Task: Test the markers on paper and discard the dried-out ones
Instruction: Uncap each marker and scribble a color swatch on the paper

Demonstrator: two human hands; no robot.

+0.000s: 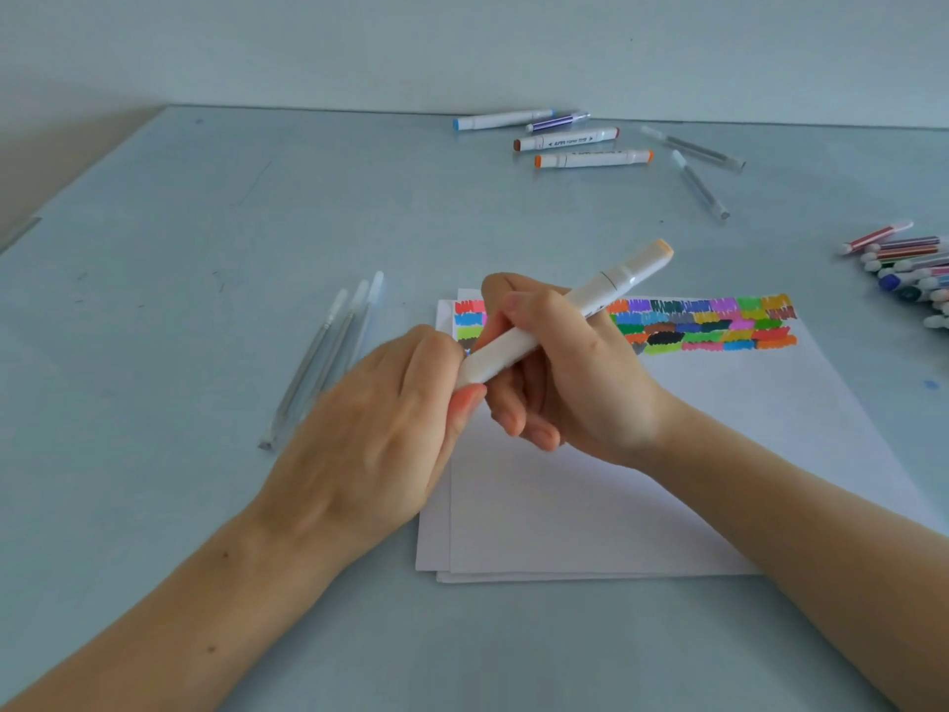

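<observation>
A white marker [624,277] with a pale orange end cap slants above the paper [667,454]. My right hand [570,367] grips its barrel in the middle. My left hand [380,434] pinches the marker's lower end between thumb and fingers, hiding that tip. The sheet carries rows of coloured test scribbles [719,323] along its far edge, partly hidden behind my hands.
Three clear thin pens [328,352] lie left of the paper. Several markers [565,141] and two clear pens [701,185] lie at the table's far side. A pile of coloured markers [909,269] sits at the right edge.
</observation>
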